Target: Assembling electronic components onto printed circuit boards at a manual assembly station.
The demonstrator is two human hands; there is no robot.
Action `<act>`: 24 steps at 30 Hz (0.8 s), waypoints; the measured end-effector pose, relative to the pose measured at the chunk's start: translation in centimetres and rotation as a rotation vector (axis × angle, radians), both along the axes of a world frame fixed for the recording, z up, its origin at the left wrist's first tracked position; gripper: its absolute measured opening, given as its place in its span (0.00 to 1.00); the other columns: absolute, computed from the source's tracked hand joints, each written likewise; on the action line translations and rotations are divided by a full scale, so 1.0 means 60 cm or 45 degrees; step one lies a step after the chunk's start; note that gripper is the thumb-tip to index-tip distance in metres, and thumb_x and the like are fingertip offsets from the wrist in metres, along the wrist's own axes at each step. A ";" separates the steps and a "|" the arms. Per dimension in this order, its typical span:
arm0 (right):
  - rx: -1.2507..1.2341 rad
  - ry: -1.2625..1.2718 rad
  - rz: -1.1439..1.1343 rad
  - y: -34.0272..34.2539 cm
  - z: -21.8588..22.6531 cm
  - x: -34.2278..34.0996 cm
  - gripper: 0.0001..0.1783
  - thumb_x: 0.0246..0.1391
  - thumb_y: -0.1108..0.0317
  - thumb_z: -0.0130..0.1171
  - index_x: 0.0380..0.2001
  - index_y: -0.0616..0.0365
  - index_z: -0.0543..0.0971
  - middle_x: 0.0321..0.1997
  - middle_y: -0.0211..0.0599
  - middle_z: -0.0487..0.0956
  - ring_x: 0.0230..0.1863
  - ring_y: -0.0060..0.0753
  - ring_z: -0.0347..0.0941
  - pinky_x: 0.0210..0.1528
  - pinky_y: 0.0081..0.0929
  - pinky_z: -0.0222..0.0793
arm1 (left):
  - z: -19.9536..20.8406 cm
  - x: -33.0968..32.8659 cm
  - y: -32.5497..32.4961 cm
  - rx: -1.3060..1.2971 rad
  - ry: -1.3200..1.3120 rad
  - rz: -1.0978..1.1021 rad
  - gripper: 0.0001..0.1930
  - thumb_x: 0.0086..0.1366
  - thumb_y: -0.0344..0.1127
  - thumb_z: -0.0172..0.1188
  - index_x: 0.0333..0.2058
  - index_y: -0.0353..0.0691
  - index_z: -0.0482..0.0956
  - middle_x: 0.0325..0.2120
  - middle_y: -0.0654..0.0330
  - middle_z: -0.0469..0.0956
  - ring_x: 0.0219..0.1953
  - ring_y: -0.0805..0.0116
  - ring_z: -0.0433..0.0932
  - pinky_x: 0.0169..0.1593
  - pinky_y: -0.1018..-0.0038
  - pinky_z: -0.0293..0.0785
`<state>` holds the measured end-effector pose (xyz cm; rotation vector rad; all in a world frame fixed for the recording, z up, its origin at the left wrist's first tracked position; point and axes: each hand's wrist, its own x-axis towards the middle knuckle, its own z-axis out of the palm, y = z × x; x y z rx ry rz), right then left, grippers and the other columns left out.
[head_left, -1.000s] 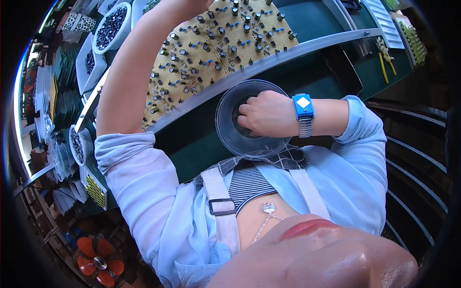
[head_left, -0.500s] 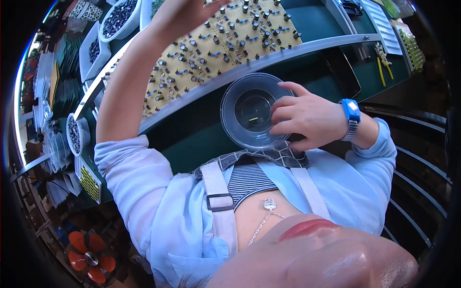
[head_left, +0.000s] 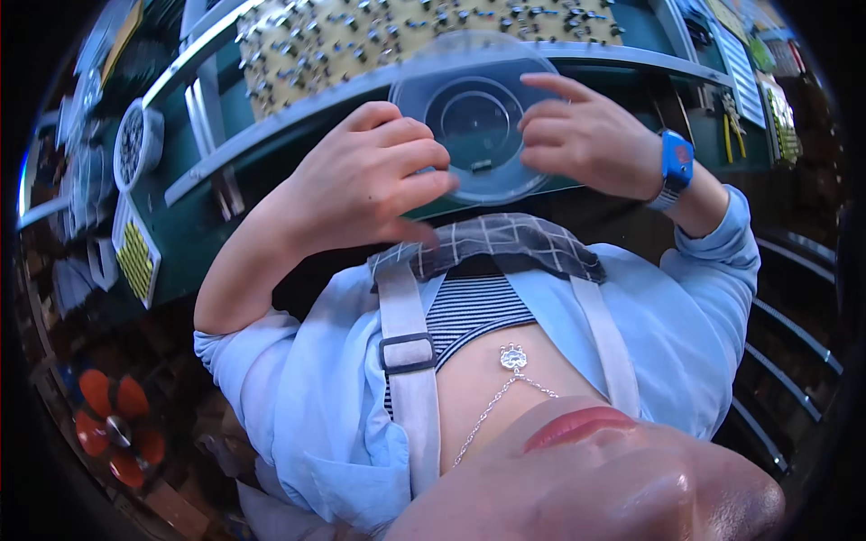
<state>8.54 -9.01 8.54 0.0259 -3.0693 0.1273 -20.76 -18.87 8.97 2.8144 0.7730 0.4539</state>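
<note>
A clear round plastic tub point(head_left: 469, 185) stands in front of me, its far rim blurred, at the near side of the metal rail. One small dark cylindrical part point(head_left: 481, 166) lies in it. My right hand point(head_left: 591, 140) grips the tub's right side, its fingers over the rim and the index finger stretched out; the thumb is hidden. At the left rim is my left hand point(head_left: 379, 171), fingers curled toward the tub and the thumb smeared by motion. Whether it holds anything does not show. Beyond the rail lies a tan circuit board panel point(head_left: 338, 50) carrying many upright components.
A metal rail point(head_left: 316, 101) crosses the green bench. At left stand a white tub of dark parts point(head_left: 135, 144) and a tray of yellow-green pieces point(head_left: 137, 261). Yellow-handled pliers point(head_left: 732, 135) lie at right. An orange-bladed fan point(head_left: 117, 431) is at lower left.
My left hand has come back from over the board panel to the tub's left side. The tub appears higher in view and its outline is more blurred; my right hand stays at its right rim.
</note>
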 end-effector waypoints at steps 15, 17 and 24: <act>-0.114 0.426 0.280 -0.238 0.050 -0.407 0.29 0.52 0.66 0.70 0.59 0.49 0.78 0.63 0.39 0.74 0.65 0.50 0.70 0.66 0.48 0.67 | 0.050 -0.441 -0.529 0.447 0.050 1.295 0.04 0.61 0.29 0.67 0.36 0.43 0.84 0.36 0.62 0.83 0.42 0.60 0.82 0.54 0.65 0.71; -0.135 0.386 0.313 -0.253 0.052 -0.450 0.28 0.52 0.67 0.69 0.58 0.49 0.79 0.62 0.39 0.74 0.65 0.50 0.70 0.66 0.48 0.68 | 0.034 -0.523 -0.571 0.382 0.190 1.610 0.02 0.64 0.31 0.66 0.36 0.43 0.84 0.36 0.62 0.83 0.42 0.56 0.81 0.52 0.65 0.71; -0.229 0.114 0.412 -0.284 0.047 -0.590 0.27 0.51 0.69 0.71 0.56 0.50 0.78 0.61 0.42 0.74 0.61 0.52 0.73 0.63 0.47 0.70 | -0.079 -0.715 -0.648 0.127 0.198 1.969 0.04 0.63 0.34 0.69 0.36 0.46 0.87 0.35 0.62 0.83 0.44 0.57 0.81 0.53 0.63 0.72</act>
